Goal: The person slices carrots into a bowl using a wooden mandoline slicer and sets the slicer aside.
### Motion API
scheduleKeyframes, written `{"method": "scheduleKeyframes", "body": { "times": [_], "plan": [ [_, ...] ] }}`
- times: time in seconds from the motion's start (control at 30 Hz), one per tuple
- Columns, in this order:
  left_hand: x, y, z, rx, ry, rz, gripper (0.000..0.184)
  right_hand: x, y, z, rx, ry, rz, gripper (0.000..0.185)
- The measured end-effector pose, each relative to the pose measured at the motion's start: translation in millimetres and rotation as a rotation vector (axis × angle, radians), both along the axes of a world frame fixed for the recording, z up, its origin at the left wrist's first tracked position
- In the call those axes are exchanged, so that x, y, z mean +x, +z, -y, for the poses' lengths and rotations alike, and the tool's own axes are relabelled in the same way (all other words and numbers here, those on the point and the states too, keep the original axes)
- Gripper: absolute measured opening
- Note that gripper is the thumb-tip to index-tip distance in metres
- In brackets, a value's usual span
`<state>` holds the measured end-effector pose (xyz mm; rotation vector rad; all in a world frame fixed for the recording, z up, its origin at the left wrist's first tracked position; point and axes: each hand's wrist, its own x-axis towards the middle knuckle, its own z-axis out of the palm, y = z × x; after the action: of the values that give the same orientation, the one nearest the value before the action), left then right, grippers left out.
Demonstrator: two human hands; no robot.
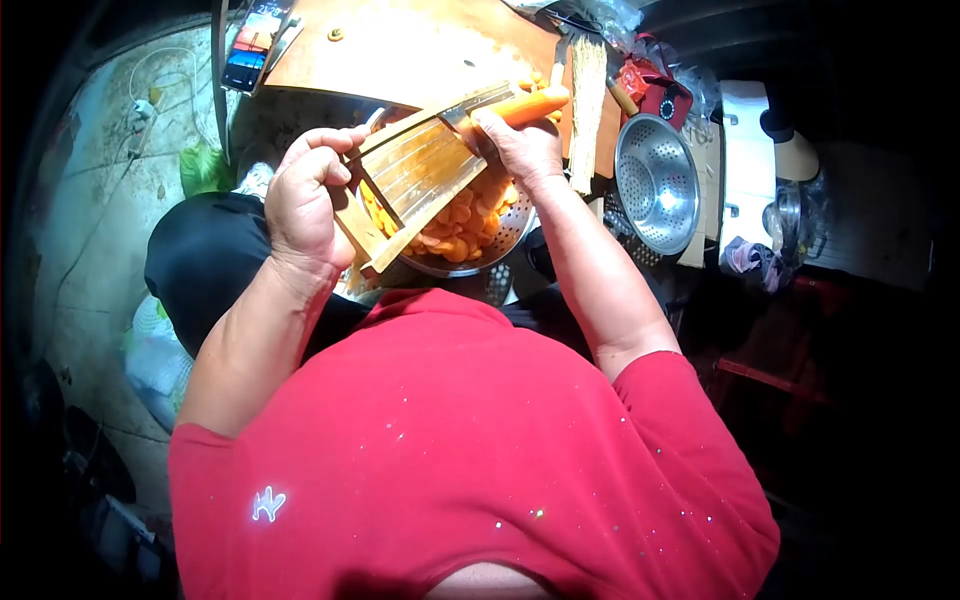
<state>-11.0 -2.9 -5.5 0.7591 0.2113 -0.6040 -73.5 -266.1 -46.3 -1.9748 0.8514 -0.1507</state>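
My left hand (308,195) is closed round the near side of the wooden frame of a slicer (425,165), which is held at a slant. At its far end, my right hand (522,150) grips a thick orange carrot (538,104), which lies against the slicer's board. Below the slicer, a metal colander (517,235) holds a heap of carrot slices (462,228). The slicer partly covers both the colander and the slices. The fingertips of my right hand are partly hidden by the carrot.
Beyond the hands is an orange-brown board (390,45) with a small carrot end (335,34) on it. A phone (252,45) stands at its left. To the right are a straw brush (588,110), a second metal colander (657,185) and a red bag (665,98). Green leaves (204,170) lie left.
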Motion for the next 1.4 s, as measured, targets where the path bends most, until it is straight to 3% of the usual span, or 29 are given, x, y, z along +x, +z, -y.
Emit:
{"method": "scheduleKeyframes", "body": {
  "times": [0.1, 0.13, 0.27, 0.37, 0.5, 0.57, 0.6, 0.67, 0.7, 0.77, 0.83, 0.9, 0.97, 1.17, 1.27, 1.37, 1.4],
  "plan": [
    [1.9, -2.3, -0.1, -0.028, -0.014, 0.01, 0.024, -3.5, 17.0, -4.6, -0.034, 0.04, 0.056, 0.05],
    [1.9, -2.5, -0.7, -0.017, -0.021, 0.016, 0.024, -4.4, 25.3, -9.7, 0.082, 0.022, 0.187, 0.044],
    [2.7, -2.9, -1.3, -0.022, -0.042, 0.02, 0.025, -4.6, 26.1, -2.3, 0.078, 0.058, 0.383, 0.041],
    [2.4, -2.3, -0.8, -0.03, -0.021, 0.027, 0.025, -1.9, 28.9, 0.9, -0.083, 0.104, 0.261, 0.037],
    [1.6, -0.9, -0.5, -0.03, -0.021, 0.009, 0.025, -13.4, 58.3, -33.3, 0.047, 0.276, 0.281, 0.027],
    [0.3, -1.3, -0.2, -0.052, -0.007, -0.012, 0.025, -26.8, 77.7, -68.7, -0.208, 0.366, 0.389, 0.028],
    [-0.2, -1.3, -0.2, -0.039, 0.001, -0.003, 0.025, -25.8, 71.4, -63.5, -0.206, 0.364, 0.388, 0.028],
    [-1.1, -2.0, 0.0, -0.023, 0.003, 0.006, 0.025, -19.7, 47.8, -39.8, -0.024, 0.198, 0.303, 0.029],
    [0.0, -3.3, -0.1, -0.024, -0.004, 0.009, 0.025, -10.7, 39.8, -23.0, -0.09, 0.186, 0.361, 0.032],
    [-1.2, -4.0, -1.8, -0.022, -0.013, 0.013, 0.025, -2.2, 35.6, 1.6, -0.174, -0.004, 0.097, 0.032],
    [-0.2, -4.2, -1.1, -0.016, -0.001, 0.013, 0.025, -3.8, 24.1, 6.8, -0.231, 0.066, 0.145, 0.032],
    [-2.2, -3.9, -1.2, -0.011, -0.002, -0.008, 0.024, -13.0, 45.4, -33.6, 0.059, 0.162, 0.347, 0.03],
    [-2.2, -3.2, -0.4, -0.022, 0.004, -0.002, 0.024, -27.1, 66.8, -73.1, -0.045, 0.326, 0.452, 0.029],
    [-2.1, -5.0, -1.8, 0.002, -0.014, 0.013, 0.024, 0.7, 25.9, -2.8, -0.145, 0.009, 0.201, 0.027],
    [-2.9, -0.9, -0.4, -0.017, -0.005, 0.0, 0.024, -8.3, 32.2, -25.6, 0.011, 0.171, 0.357, 0.032],
    [-5.1, -2.0, -0.3, -0.005, -0.001, -0.006, 0.024, -24.8, 52.8, -67.5, -0.163, 0.297, 0.42, 0.036],
    [-4.6, -1.7, -0.5, 0.004, 0.001, 0.004, 0.024, -20.0, 52.5, -63.8, 0.025, 0.223, 0.449, 0.036]
  ]
}}
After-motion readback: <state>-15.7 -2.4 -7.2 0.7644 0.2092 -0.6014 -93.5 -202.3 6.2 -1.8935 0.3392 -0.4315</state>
